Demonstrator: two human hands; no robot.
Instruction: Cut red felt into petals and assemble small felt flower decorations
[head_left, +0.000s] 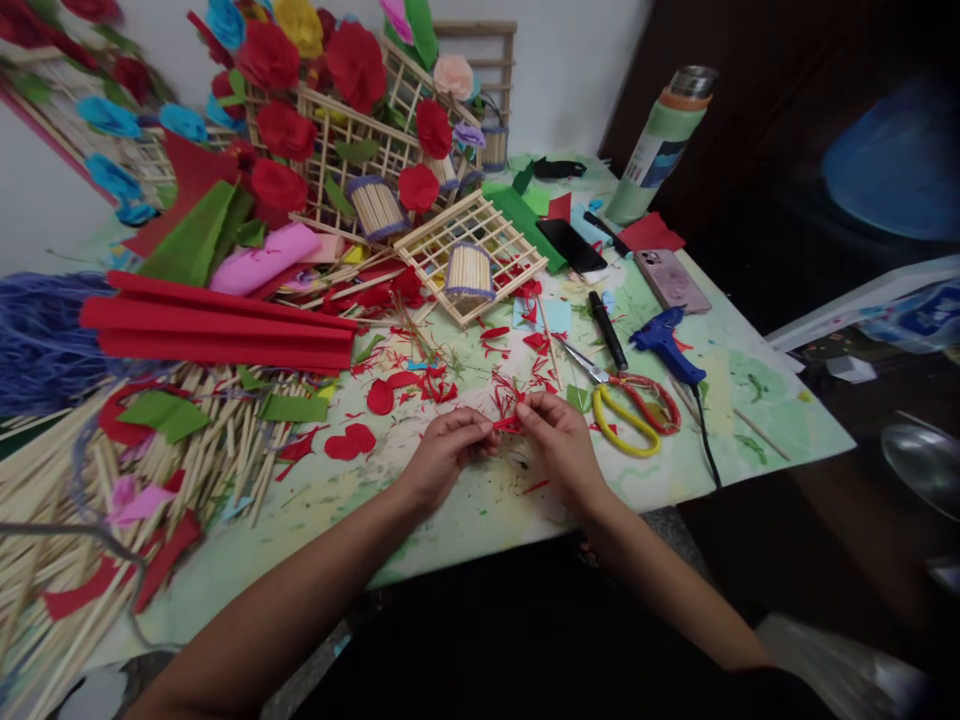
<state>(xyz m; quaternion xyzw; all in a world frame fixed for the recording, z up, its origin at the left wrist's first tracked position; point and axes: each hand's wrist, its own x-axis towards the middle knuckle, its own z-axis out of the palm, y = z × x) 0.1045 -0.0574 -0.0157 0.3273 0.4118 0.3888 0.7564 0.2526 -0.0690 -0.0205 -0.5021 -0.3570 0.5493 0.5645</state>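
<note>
Over the front middle of the table, my left hand and my right hand meet, thumbs and fingers pinched. Between them stretches a small strip of red crepe paper, gripped at either end and partly covered by my fingertips. Just beyond lie thin red paper shreds. Scissors with a yellow and a red handle rest right of my right hand, their blades apart. Rounded red paper pieces lie left of my left hand.
A blue glue gun, black marker, phone and green bottle occupy the right side. Wooden stick lattices with paper flowers stand behind. Folded red crepe paper and loose sticks cover the left.
</note>
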